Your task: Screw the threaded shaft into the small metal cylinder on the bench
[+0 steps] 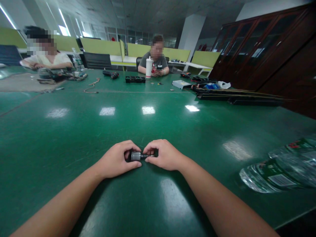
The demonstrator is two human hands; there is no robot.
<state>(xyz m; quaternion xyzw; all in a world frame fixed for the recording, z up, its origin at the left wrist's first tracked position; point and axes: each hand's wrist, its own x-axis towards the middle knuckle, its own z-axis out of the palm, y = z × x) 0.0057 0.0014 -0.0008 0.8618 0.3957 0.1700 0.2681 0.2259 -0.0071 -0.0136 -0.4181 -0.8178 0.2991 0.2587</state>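
A small dark cylindrical tool part (136,156) with a grey, shiny body and a thin metal shaft at its right end lies level, just above or on the green table (118,125). My left hand (120,158) is closed round its thick left end, thumb below and fingers above. On the shaft side, my right hand (163,154) pinches the narrow section between thumb and fingertips. The two hands are close together, with a small gap between them. The part's left tip is partly hidden by my left hand.
Large plastic bottles (281,176) lie at the right. Across the table are a white tumbler (149,67), a black block (135,79), a power drill (110,74), a cord (92,86) and long black strips (222,95). Two people sit at the far side.
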